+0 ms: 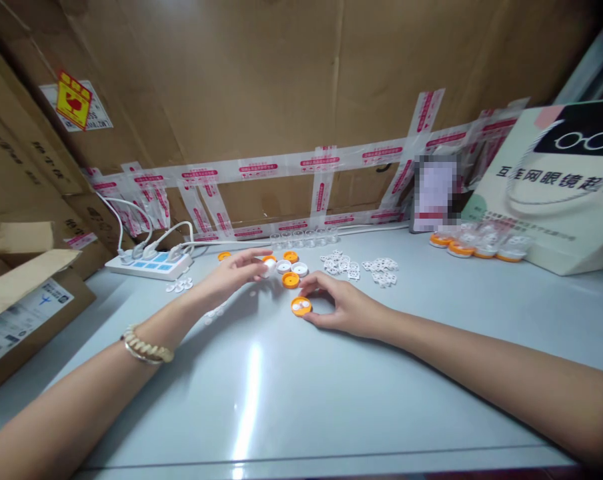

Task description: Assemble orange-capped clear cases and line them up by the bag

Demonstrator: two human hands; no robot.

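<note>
My left hand [239, 270] is closed in a pinch, with a small white round part [268, 268] at its fingertips, raised over the table. My right hand [344, 303] curls thumb and fingers around the side of an orange round base [301, 312], which lies on the table with small white pieces inside. Just behind that base sits another orange round base [291, 280]. White round bases [299, 269] and a further orange one [291, 256] are grouped beyond it. Loose small white pieces [214, 313] lie below my left wrist, partly hidden.
White flat cut-out parts [339, 264] lie in two piles to the right. Clear round covers [304, 239] line the back. Assembled orange-and-white domes [474, 245] stand by a paper bag [556, 200]. A power strip [149, 267] and an open carton [31, 300] are at left.
</note>
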